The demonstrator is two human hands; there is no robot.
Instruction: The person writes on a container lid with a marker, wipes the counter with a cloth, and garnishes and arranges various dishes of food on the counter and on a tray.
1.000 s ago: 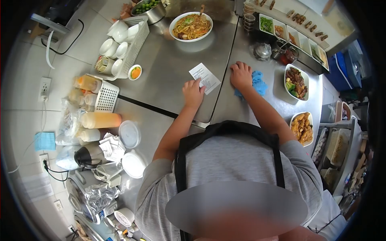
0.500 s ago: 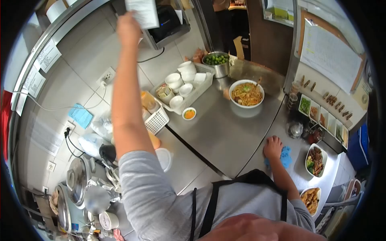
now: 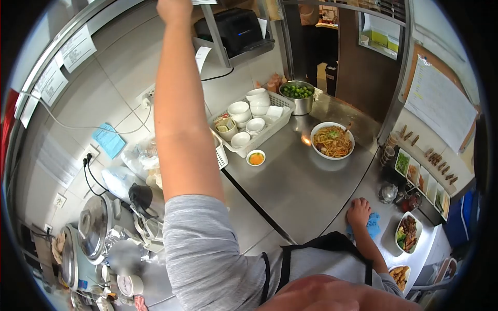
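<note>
My left hand (image 3: 175, 9) is raised at the top edge of the view, beside a partly visible white slip (image 3: 203, 2); its fingers are cut off or hidden. On the steel counter (image 3: 290, 194), my right hand (image 3: 359, 211) rests with its fingers apart, next to a blue cloth (image 3: 372, 226). A white bowl of noodles (image 3: 332, 141) stands farther back on the counter. To its left is a small cup with orange contents (image 3: 256, 158). Two dishes, one of meat and greens (image 3: 407, 232) and one of fried pieces (image 3: 399, 278), lie to the right of my right hand.
A white basket (image 3: 252, 146) holds small bowls, beside a metal pot of green fruit (image 3: 298, 92). A black printer (image 3: 236, 32) sits on a wall shelf. Slips (image 3: 78, 47) hang from a rail at upper left. Topping trays (image 3: 424, 182) line the right side. Lidded cookers (image 3: 94, 227) stand at lower left.
My left hand has lifted the white slip from the counter up to the upper left, now at the view's top edge. My right hand stays by the cloth. The view has swung left and up.
</note>
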